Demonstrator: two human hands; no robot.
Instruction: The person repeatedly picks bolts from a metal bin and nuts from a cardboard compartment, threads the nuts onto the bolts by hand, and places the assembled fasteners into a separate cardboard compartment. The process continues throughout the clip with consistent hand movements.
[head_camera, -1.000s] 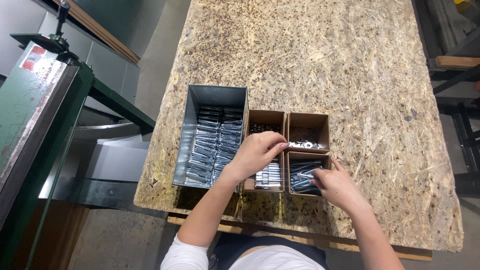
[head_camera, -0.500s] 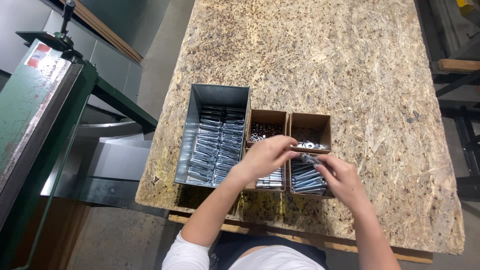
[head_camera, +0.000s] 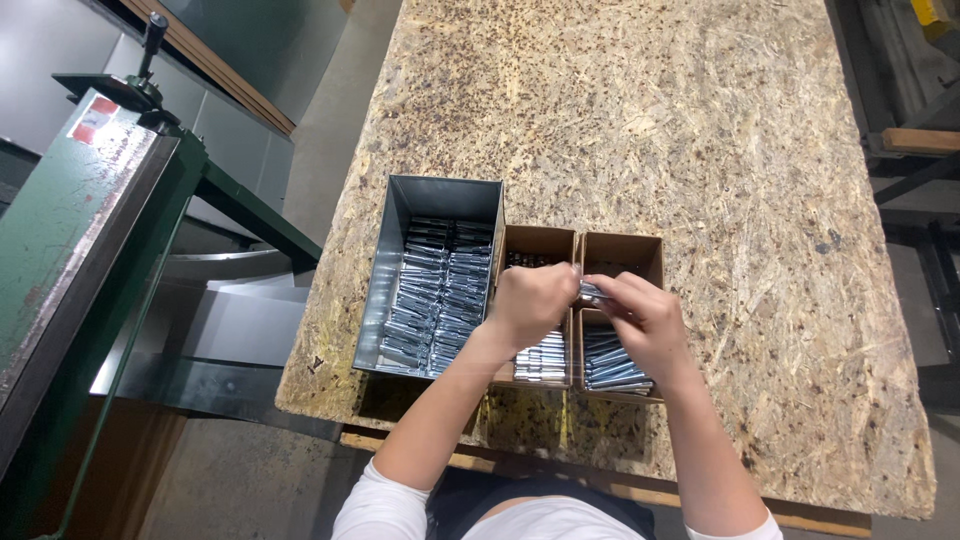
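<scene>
My left hand (head_camera: 533, 301) and my right hand (head_camera: 645, 318) meet over two small cardboard boxes, fingertips together on a small shiny metal part (head_camera: 590, 293). The left cardboard box (head_camera: 536, 243) and the right cardboard box (head_camera: 625, 250) hold rows of silvery metal parts (head_camera: 611, 366) at their near ends. Just left of them stands a grey metal bin (head_camera: 448, 196) filled with stacked metal parts (head_camera: 437, 295). How each hand grips the small part is partly hidden by the fingers.
Everything sits near the front edge of a chipboard table (head_camera: 650, 120). A green machine (head_camera: 70, 230) with a black handle stands to the left, and grey sheet metal (head_camera: 230, 310) lies below it. Dark frames stand at the right.
My right hand rose from the right box's near end to meet the left hand. Both hands now close together on a small metal part over the boxes.
</scene>
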